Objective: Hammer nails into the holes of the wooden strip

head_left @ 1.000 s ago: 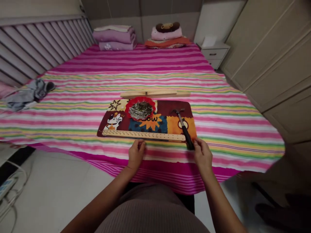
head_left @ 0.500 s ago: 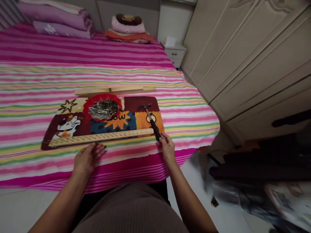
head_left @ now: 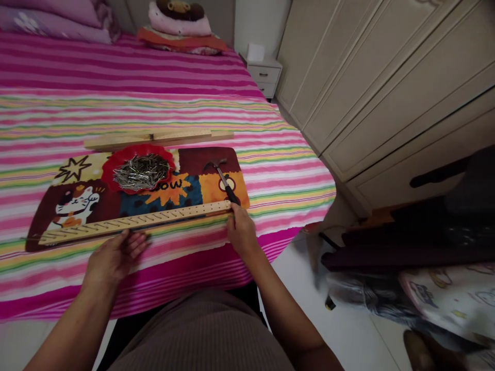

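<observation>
My right hand (head_left: 242, 229) is closed around the black handle of a claw hammer (head_left: 223, 180), just beside the right end of a wooden strip. The hammer's metal head lies over the patterned mat (head_left: 211, 189), pointing away from me. The long pale wooden strip (head_left: 135, 221) rests along the mat's near edge, with a row of nails slanting along much of its length and small holes toward its right end. Close to the strip's near side, my left hand (head_left: 114, 256) is palm up with its fingers apart, holding nothing. A red scalloped bowl (head_left: 110, 180) holds many loose nails (head_left: 141, 172).
Behind the bowl lie more wooden strips (head_left: 174, 137). Everything sits on a striped bedspread (head_left: 278, 175). Folded bedding (head_left: 178, 26) is piled at the far end, near a white nightstand (head_left: 265, 74). A tall wardrobe (head_left: 367, 103) stands on the right.
My right hand has slid up the hammer's handle, closer to the strip's end, and grips it more fully. The camera view has swung right; the left hand stays near the strip.
</observation>
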The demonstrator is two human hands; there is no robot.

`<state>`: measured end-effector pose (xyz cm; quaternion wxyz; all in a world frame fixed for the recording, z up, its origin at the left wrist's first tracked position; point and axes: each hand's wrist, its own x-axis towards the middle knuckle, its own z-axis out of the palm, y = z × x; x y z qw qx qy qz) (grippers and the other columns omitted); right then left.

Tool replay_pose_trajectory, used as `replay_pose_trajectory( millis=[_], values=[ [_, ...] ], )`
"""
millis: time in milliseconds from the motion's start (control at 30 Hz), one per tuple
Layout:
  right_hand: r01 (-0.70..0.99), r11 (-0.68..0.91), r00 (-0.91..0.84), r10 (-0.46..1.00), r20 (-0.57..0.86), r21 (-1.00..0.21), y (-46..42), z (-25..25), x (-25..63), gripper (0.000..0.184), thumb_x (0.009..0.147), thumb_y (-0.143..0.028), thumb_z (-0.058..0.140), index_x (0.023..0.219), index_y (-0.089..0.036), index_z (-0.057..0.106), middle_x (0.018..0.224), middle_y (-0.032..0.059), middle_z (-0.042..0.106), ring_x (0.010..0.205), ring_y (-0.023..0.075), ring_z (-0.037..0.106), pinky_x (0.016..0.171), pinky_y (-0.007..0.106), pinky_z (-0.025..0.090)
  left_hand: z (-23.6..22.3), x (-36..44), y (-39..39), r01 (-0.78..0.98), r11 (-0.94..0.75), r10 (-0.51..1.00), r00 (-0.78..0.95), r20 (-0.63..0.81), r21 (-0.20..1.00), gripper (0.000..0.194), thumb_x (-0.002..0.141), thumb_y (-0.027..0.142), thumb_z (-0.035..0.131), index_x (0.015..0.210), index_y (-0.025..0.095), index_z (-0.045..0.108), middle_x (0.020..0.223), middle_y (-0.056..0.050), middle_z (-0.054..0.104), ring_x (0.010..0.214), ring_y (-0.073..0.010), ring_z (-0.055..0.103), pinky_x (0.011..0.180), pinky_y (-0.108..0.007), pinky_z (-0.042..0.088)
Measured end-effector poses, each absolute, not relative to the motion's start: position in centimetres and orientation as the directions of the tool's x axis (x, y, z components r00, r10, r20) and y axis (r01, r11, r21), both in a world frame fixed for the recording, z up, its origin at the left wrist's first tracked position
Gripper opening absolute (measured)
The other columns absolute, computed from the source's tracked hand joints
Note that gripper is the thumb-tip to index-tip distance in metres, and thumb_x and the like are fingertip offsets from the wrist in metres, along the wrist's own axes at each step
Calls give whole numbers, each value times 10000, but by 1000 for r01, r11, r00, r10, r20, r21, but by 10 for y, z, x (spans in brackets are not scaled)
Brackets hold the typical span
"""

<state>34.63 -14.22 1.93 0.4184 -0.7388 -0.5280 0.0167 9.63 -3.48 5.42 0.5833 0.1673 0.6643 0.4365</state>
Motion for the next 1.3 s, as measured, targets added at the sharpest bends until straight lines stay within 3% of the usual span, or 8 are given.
replay_pose_trajectory(
  millis=[333, 800, 900, 967, 1067, 1167, 1300],
  values=[
    [721, -63, 474, 771, 426, -690, -134, 5, 341, 405, 843, -130, 398, 1208, -111, 573, 1191, 173, 604, 1155, 235, 550, 1002, 397, 463, 59, 90, -30, -321, 583, 687, -294, -664, 746, 250, 897, 106, 398, 677, 139, 512, 574, -1, 608, 511, -110, 621, 455, -216, 551],
    [738, -16, 402, 814, 419, -675, -134, 9, 326, 423, 852, -128, 385, 1237, -95, 557, 1239, 191, 567, 1225, 240, 507, 1030, 397, 448, 59, 85, -30, -243, 567, 721, -317, -617, 787, 166, 832, 86, 441, 686, 152, 485, 610, -13, 598, 596, -120, 621, 553, -232, 540],
    [746, -5, 410, 792, 453, -666, -132, 8, 325, 404, 856, -120, 363, 1197, -79, 576, 1200, 197, 588, 1193, 235, 531, 1017, 390, 458, 57, 81, -39, -44, 503, 805, -340, -486, 863, 132, 802, 129, 475, 675, 160, 495, 594, -1, 571, 563, -132, 580, 595, -297, 534],
    [752, 10, 409, 777, 479, -659, -131, 7, 325, 397, 861, -115, 349, 1180, -74, 583, 1174, 197, 600, 1176, 233, 543, 1008, 392, 465, 56, 76, -45, 296, 361, 900, -360, -247, 885, 81, 765, 211, 554, 698, 172, 529, 620, 5, 563, 576, -144, 549, 670, -346, 519],
    [763, 33, 396, 765, 508, -645, -131, 5, 325, 396, 855, -114, 359, 1182, -76, 579, 1171, 196, 602, 1182, 240, 538, 1004, 406, 467, 60, 67, -49, 757, 10, 979, -141, 147, 654, 129, 728, 306, 607, 794, 201, 573, 777, -35, 604, 777, -215, 575, 846, -410, 459],
    [757, 40, 397, 765, 507, -652, -132, 3, 325, 400, 849, -112, 372, 1192, -83, 576, 1187, 197, 595, 1189, 246, 534, 1014, 425, 457, 69, 63, -42, 856, -260, 949, 140, 283, 446, 181, 717, 303, 608, 869, 213, 567, 949, -90, 621, 1014, -288, 544, 963, -438, 377],
    [737, 54, 385, 786, 484, -674, -131, 1, 324, 407, 844, -128, 394, 1207, -101, 576, 1207, 192, 588, 1190, 254, 531, 1013, 439, 457, 80, 57, -26, 890, -297, 942, 213, 260, 347, 229, 679, 281, 641, 875, 218, 542, 958, -99, 610, 1046, -314, 524, 981, -451, 344]
  ],
)
